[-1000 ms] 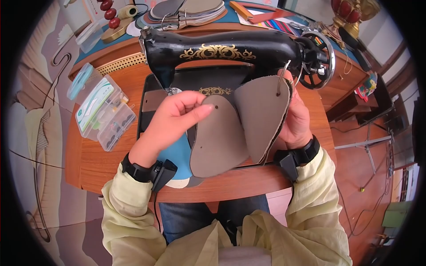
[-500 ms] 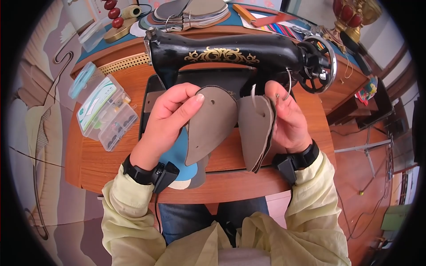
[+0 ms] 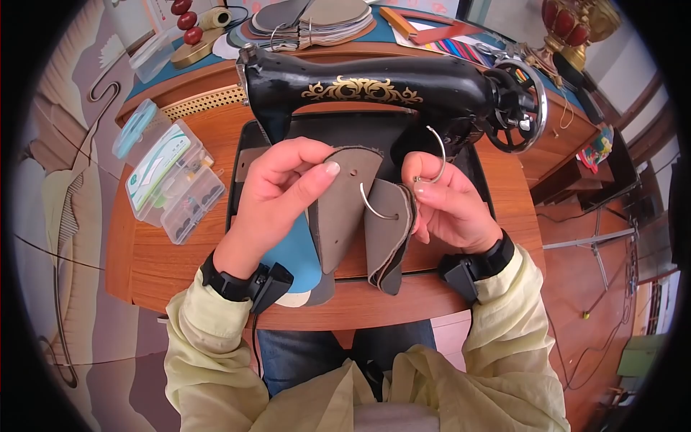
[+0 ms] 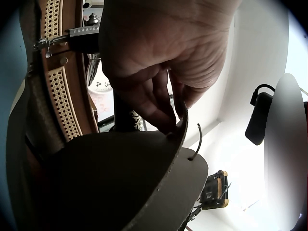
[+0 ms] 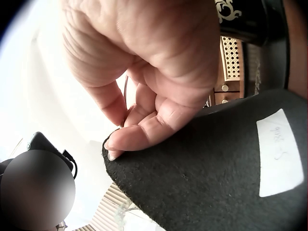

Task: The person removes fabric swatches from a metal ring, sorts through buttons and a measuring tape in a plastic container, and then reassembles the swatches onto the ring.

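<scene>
My left hand (image 3: 277,191) pinches the top edge of a grey-brown leather swatch (image 3: 338,223) with a small hole near its upper end. In the left wrist view, this swatch (image 4: 110,178) hangs below the fingers. My right hand (image 3: 457,205) grips an opened metal binder ring (image 3: 439,147) by its hinge, along with the top of a swatch stack (image 3: 381,234). One curved arm of the ring passes through the stack's hole, its free end pointing toward the left swatch. The right wrist view shows the stack's dark fuzzy back with a white label (image 5: 281,154).
A blue swatch (image 3: 295,252) lies under my left forearm. Behind my hands stands a black sewing machine (image 3: 374,86). A lidded plastic box of small parts (image 3: 169,180) sits to the left, and a large swatch pile (image 3: 309,32) lies at the back.
The right hand has moved left and down with the ring and stack, closer to the left swatch. The ring has turned so its arms spread left and up. The left swatch was raised and turned.
</scene>
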Demonstrator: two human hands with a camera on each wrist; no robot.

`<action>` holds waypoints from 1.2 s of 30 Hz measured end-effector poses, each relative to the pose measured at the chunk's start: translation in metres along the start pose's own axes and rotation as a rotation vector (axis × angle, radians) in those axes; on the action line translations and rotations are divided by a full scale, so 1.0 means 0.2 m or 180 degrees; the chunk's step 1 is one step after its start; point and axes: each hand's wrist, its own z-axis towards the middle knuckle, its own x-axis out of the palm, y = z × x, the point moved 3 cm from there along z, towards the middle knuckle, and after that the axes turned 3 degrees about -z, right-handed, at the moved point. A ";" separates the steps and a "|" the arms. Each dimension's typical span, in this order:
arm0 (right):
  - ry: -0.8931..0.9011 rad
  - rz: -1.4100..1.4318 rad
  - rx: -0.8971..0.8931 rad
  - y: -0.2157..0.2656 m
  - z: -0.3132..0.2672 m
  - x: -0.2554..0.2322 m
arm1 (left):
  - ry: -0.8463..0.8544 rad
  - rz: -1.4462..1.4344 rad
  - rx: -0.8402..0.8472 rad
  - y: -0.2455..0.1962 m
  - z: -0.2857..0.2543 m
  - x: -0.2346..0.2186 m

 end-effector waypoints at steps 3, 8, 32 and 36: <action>-0.0073 -0.0027 0.0056 -0.01 0.01 -0.01 | -0.0029 0.0105 0.0094 -0.01 -0.01 0.00; -0.0107 0.0004 0.0092 -0.02 0.01 -0.01 | 0.0148 0.0353 0.0213 -0.03 -0.02 0.00; -0.0282 0.0207 -0.1041 -0.02 0.03 -0.07 | 0.0863 0.1745 0.0686 -0.11 0.05 0.01; -0.0172 0.0464 -0.1071 0.00 0.03 -0.07 | 0.0082 0.2584 -0.0873 -0.08 0.06 -0.11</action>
